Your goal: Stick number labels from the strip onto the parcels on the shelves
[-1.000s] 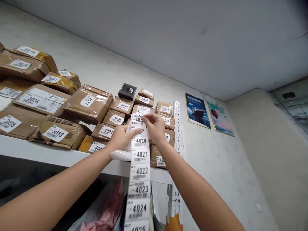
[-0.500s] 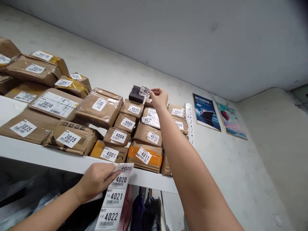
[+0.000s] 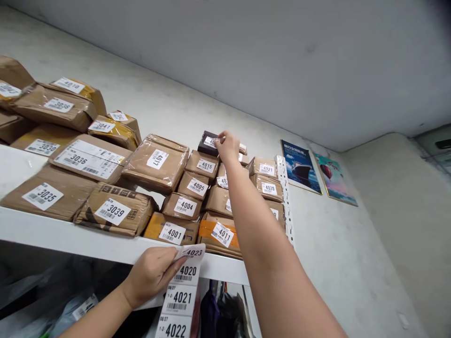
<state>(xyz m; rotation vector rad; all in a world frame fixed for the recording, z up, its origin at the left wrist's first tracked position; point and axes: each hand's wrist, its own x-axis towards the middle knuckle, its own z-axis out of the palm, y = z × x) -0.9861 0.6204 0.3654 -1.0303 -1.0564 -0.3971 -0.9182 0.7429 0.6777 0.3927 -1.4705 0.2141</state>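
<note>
My right hand [image 3: 228,146] reaches up to the top of the parcel stack and presses a white numbered sticker [image 3: 210,141] onto a small black box [image 3: 207,146]. Its fingers are pinched against the sticker. My left hand [image 3: 151,274] is closed on a strip of numbered labels [image 3: 183,286] below the shelf edge; the strip hangs down showing 4020, 4021 and 4022, with its top end folded over at 4023. Brown taped parcels with number stickers, such as 4015 [image 3: 206,165] and 4005 [image 3: 197,187], lie under and around the black box.
A white shelf [image 3: 81,239] carries several brown parcels, including 3039 [image 3: 112,212] and 4017 [image 3: 157,159]. A white slotted upright [image 3: 286,202] ends the shelf. Two pictures [image 3: 301,166] hang on the grey wall. Bags and clothing sit under the shelf [image 3: 218,310].
My right hand peeled a sticker off the strip, carried it up to the black box and now presses it on. My left hand dropped with the strip below the shelf edge.
</note>
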